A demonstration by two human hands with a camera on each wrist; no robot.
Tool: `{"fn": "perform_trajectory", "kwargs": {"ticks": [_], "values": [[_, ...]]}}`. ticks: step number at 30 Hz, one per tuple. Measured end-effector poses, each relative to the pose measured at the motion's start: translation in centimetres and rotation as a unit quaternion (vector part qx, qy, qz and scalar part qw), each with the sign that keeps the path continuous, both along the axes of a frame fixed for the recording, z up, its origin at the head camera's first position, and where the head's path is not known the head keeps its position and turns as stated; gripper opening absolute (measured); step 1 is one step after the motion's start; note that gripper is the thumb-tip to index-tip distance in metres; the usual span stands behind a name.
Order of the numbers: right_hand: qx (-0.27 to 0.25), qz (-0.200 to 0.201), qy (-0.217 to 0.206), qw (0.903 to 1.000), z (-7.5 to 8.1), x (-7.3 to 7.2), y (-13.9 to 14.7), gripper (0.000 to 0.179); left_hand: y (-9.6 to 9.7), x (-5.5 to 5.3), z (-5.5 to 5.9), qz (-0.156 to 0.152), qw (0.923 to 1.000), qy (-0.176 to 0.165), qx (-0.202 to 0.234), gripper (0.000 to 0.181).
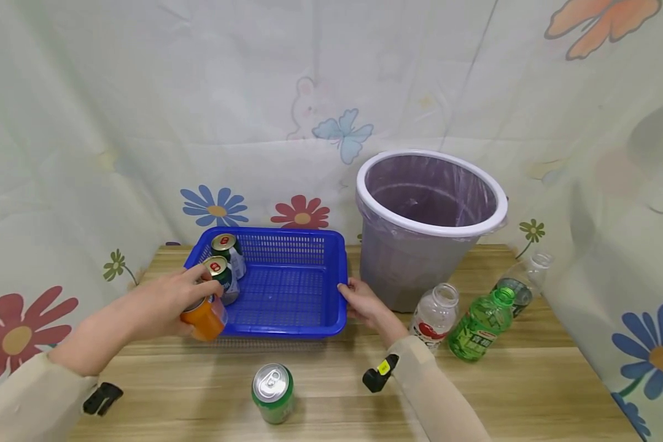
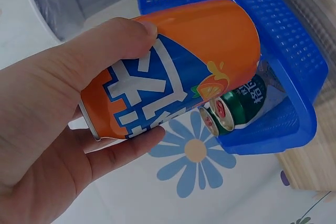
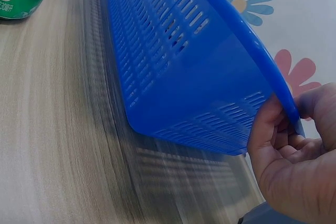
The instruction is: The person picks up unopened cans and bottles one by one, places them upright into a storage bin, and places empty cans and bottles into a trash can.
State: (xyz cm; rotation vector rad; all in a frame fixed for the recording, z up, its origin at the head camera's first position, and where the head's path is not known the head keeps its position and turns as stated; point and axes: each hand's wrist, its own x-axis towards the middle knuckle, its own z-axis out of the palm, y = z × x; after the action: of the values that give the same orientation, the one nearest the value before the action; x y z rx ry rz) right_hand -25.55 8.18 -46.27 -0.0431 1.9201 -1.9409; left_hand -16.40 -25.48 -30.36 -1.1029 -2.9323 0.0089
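My left hand [image 1: 178, 299] grips an orange soda can [image 1: 205, 318] at the left front corner of the blue plastic basket [image 1: 287, 328]. In the left wrist view the can [image 2: 210, 40] is tilted, with thumb and fingers round its top end. Two dark green cans, one [image 1: 228, 247] behind the other [image 1: 219, 274], stand in the basket's left side. My right hand [image 1: 366, 302] pinches the basket's right rim, thumb on top and fingers curled under, as the right wrist view shows of the hand [image 3: 294, 153]. A green can [image 1: 273, 393] stands in front of the basket.
A grey bin [image 1: 414, 264] with a white rim and clear liner stands right of the basket. Near my right forearm are a clear bottle [image 1: 435, 314] with a red label, a green bottle [image 1: 482, 324] and another clear bottle [image 1: 525, 282]. A patterned curtain hangs behind the wooden table [image 1: 342, 380].
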Motion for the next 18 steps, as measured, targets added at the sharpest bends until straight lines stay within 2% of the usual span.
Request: {"fn": "perform_trajectory", "kwargs": {"ticks": [6,18], "values": [[0.008,-0.006,-0.012,0.9999,0.1,-0.1,-0.1,0.035,-0.5,-0.8,0.1,0.012,0.9998,-0.014,0.010,0.058],[0.017,-0.013,-0.026,0.9994,0.1,-0.2,-0.3,0.036,-1.4,-2.2,0.2,0.015,0.9998,-0.007,0.013,0.054]]}}
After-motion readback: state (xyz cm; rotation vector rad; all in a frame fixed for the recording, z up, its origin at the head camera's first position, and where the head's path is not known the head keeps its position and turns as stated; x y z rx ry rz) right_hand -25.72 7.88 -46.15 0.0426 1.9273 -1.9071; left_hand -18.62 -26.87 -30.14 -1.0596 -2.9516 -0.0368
